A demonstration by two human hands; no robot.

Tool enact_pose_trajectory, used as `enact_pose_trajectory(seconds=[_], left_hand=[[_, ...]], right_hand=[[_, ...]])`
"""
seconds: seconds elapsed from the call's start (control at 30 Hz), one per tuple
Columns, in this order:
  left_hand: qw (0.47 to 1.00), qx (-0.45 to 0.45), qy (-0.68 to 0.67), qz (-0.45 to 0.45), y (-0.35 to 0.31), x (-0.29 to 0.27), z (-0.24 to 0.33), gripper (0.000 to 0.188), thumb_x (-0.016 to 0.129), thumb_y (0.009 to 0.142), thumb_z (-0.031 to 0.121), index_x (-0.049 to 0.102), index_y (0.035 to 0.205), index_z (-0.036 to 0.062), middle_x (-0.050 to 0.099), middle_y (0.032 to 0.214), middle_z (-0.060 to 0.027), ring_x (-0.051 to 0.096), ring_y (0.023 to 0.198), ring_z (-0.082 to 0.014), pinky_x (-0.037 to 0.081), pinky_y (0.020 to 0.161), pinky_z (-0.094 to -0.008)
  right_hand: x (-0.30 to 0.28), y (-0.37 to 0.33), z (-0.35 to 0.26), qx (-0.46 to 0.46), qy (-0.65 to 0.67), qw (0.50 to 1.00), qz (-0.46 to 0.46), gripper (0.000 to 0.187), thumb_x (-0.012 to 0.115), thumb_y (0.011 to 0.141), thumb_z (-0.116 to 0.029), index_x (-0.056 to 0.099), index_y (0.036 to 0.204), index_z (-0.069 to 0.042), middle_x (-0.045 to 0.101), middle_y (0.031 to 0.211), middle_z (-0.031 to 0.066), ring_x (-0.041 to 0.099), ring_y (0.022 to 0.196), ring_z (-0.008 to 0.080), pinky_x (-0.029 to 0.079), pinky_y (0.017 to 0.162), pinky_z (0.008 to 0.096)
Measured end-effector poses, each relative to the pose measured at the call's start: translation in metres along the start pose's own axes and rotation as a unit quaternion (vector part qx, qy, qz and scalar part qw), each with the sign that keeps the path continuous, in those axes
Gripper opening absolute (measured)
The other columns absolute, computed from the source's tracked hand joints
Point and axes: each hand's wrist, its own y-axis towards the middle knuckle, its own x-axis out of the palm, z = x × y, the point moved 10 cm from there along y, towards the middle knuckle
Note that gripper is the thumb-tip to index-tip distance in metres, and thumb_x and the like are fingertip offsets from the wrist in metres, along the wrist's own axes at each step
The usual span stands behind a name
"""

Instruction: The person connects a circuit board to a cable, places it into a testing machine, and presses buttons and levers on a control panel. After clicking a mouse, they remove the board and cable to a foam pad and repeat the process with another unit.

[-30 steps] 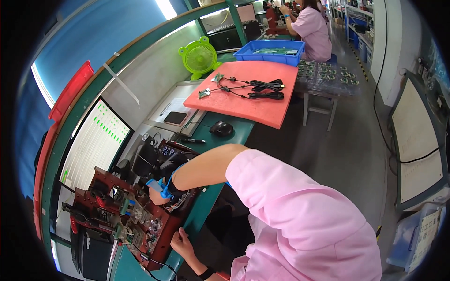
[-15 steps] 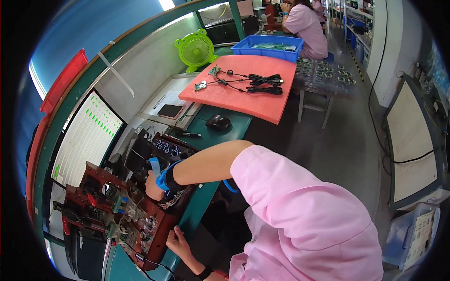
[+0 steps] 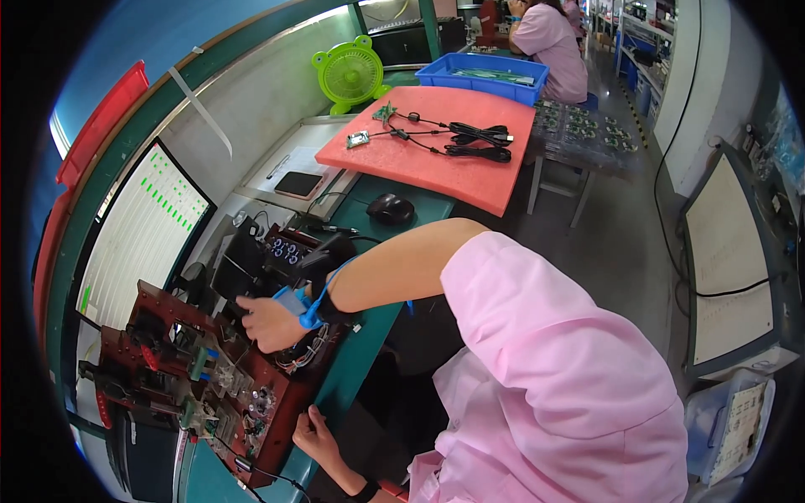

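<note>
My right hand (image 3: 274,324), with a blue strap and a black band at the wrist, hovers over the upper end of a dark red test fixture (image 3: 289,381). Its index finger sticks out, and nothing shows in it. Beside the fixture, by the bench edge, my left hand (image 3: 314,432) is curled closed with nothing visible in it. Small circuit boards (image 3: 201,412) sit among clear blocks and toggle clamps (image 3: 149,357) on the fixture. A black cable (image 3: 285,479) runs off its near end. Coloured wires (image 3: 303,355) lie just below my right hand.
Behind the fixture stand a monitor (image 3: 138,226) and a display with lit digits (image 3: 286,249). Farther along are a mouse (image 3: 391,209), a phone (image 3: 299,184), a green fan (image 3: 350,74), a pink foam board (image 3: 419,172) with cabled boards, and a blue bin (image 3: 482,80). A co-worker (image 3: 553,50) sits beyond.
My right hand has drawn back from the black parts beside the digit display, and its index finger now shows extended. My left hand stays curled by the bench edge. The view has shifted slightly.
</note>
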Motion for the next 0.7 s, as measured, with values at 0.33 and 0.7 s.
enact_pose_trajectory(seconds=[0.33, 0.7], left_hand=[[1.000, 0.002, 0.007, -0.001, 0.000, 0.000, 0.004, 0.039, 0.055, 0.089, 0.021, 0.048, 0.060, -0.0040, 0.052, 0.050, -0.0119, 0.050, 0.044, -0.0200, 0.034, 0.043, -0.0343], [1.000, 0.004, 0.012, 0.010, -0.001, -0.002, 0.003, 0.040, 0.055, 0.090, 0.022, 0.049, 0.059, -0.0037, 0.054, 0.051, -0.0122, 0.052, 0.044, -0.0212, 0.034, 0.043, -0.0339]], right_hand=[[-0.001, -0.058, 0.025, 0.190, 0.183, 0.963, -0.064, 0.022, 0.062, 0.068, -0.029, 0.067, 0.074, -0.009, 0.062, 0.076, 0.0050, 0.054, 0.093, 0.0247, 0.026, 0.090, 0.0669], [0.024, -0.066, 0.041, 0.208, 0.243, 0.941, -0.110, 0.019, 0.064, 0.066, -0.023, 0.067, 0.080, -0.010, 0.062, 0.077, 0.0041, 0.052, 0.098, 0.0237, 0.024, 0.089, 0.0714]])
